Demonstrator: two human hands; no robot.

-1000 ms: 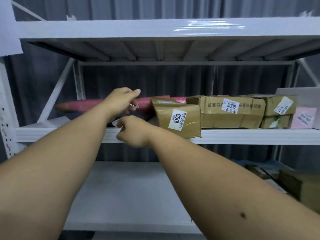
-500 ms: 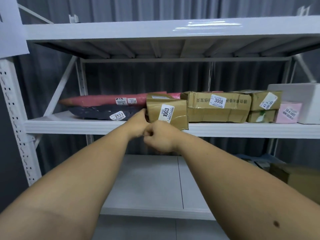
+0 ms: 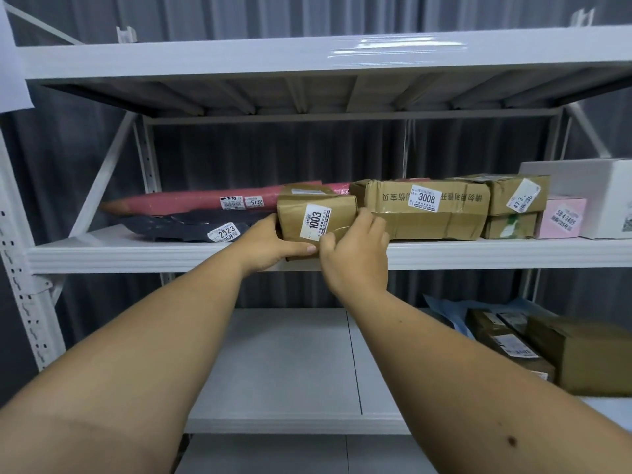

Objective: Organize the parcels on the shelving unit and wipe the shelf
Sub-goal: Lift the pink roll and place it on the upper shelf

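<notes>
Both hands have come off the flat mailers and closed on the brown tape-wrapped cardboard parcel labelled 1003 (image 3: 316, 215): left hand (image 3: 270, 242) grips its left end, right hand (image 3: 355, 248) its right, at the white metal shelf (image 3: 136, 249) edge. Sorting looks barely begun; the black plastic mailer (image 3: 191, 227) lies left of the hands, and wiping remains, no cloth visible.

glossy white metal shelf (image 3: 136, 249), creased taped brown cardboard parcel (image 3: 316, 217)

A grey corrugated wall (image 3: 307, 159) (ribbed vertically) stands behind, with grey floor (image 3: 273, 455) below.
</notes>
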